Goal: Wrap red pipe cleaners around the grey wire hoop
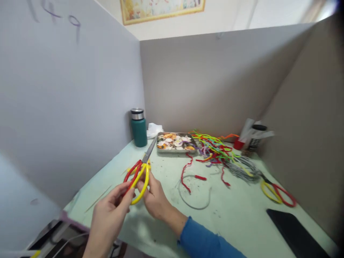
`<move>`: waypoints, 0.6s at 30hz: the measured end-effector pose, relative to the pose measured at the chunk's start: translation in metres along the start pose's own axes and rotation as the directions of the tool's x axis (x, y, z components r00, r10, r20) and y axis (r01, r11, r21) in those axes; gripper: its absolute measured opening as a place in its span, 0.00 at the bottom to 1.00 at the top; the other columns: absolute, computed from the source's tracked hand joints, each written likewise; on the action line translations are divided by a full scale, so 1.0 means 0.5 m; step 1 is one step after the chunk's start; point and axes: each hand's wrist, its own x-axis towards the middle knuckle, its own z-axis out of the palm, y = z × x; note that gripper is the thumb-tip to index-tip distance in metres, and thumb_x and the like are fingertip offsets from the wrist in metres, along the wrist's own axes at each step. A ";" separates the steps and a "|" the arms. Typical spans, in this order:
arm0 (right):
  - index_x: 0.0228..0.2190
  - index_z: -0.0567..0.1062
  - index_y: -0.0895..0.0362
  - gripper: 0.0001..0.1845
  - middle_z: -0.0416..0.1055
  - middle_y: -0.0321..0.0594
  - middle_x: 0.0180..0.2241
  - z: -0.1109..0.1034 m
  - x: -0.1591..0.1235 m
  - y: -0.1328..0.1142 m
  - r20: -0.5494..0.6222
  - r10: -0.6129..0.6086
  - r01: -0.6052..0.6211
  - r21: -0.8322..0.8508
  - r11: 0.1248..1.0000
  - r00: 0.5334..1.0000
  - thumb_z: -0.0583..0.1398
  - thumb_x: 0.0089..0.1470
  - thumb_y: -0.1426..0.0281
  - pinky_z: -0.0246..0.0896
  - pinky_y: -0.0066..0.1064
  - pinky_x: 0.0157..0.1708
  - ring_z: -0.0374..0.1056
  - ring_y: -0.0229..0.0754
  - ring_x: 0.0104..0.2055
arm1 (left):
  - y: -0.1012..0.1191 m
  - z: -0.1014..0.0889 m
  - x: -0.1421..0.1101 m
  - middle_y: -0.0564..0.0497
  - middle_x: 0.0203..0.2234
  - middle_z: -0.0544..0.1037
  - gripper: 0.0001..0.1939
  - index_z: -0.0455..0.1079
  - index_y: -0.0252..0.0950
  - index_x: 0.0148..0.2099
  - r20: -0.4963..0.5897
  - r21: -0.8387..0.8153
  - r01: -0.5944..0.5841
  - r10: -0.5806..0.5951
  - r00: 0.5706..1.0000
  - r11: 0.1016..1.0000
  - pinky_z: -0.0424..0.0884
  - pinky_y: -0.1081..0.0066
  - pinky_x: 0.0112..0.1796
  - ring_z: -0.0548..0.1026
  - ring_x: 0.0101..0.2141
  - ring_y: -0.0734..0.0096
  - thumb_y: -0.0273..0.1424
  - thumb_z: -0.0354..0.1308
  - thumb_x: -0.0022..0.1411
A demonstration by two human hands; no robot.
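Note:
A pair of scissors with one red and one yellow handle is held up over the left part of the table, its blades closed and pointing away from me. My left hand pinches the red handle with thumb and fingers. On the other side, my right hand is closed around the yellow handle, some of its fingers hidden behind it. Beyond the blades stands a metal tray of shells. To the right lie a bent grey wire with a red-wrapped end and a red yarn strand.
A teal bottle and white tissue stand near the left partition. Tangled colourful yarn and a grey wire bundle lie right of centre. Second scissors, a black phone-like slab and a black-lidded container sit at the right.

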 end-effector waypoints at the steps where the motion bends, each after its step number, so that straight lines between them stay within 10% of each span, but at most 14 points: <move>1: 0.49 0.61 0.54 0.16 0.69 0.40 0.42 -0.026 -0.009 -0.008 -0.034 0.034 -0.030 0.131 0.991 0.999 0.47 0.60 0.70 0.62 0.31 0.43 0.66 0.39 0.42 | 0.005 0.031 -0.001 0.48 0.33 0.79 0.25 0.72 0.34 0.44 0.060 -0.039 -0.010 0.012 0.998 0.999 0.69 0.74 0.23 0.73 0.26 0.68 0.45 0.61 0.46; 8: 0.54 0.54 0.52 0.33 0.69 0.39 0.37 -0.212 -0.082 0.005 -0.248 0.204 -0.072 0.455 0.887 0.947 0.61 0.49 0.68 0.65 0.32 0.38 0.68 0.39 0.35 | 0.056 0.204 -0.022 0.48 0.38 0.77 0.20 0.72 0.36 0.44 0.527 -0.052 -0.187 0.186 0.829 0.981 0.68 0.74 0.23 0.71 0.24 0.72 0.44 0.56 0.54; 13: 0.56 0.55 0.49 0.33 0.66 0.33 0.29 -0.340 -0.126 0.036 -0.467 0.293 -0.084 0.418 0.905 0.834 0.59 0.49 0.70 0.66 0.30 0.27 0.66 0.36 0.27 | 0.071 0.271 0.026 0.49 0.40 0.76 0.15 0.73 0.39 0.38 0.475 0.169 -0.483 0.358 0.804 0.859 0.67 0.71 0.30 0.71 0.26 0.71 0.42 0.51 0.57; 18: 0.56 0.58 0.47 0.34 0.65 0.38 0.37 -0.413 -0.162 0.087 -0.517 0.250 -0.150 0.228 0.962 0.819 0.58 0.47 0.72 0.65 0.26 0.25 0.66 0.37 0.32 | 0.057 0.345 0.080 0.49 0.34 0.78 0.12 0.74 0.41 0.36 0.660 0.494 -0.619 0.201 0.724 0.610 0.63 0.69 0.34 0.74 0.36 0.62 0.34 0.49 0.57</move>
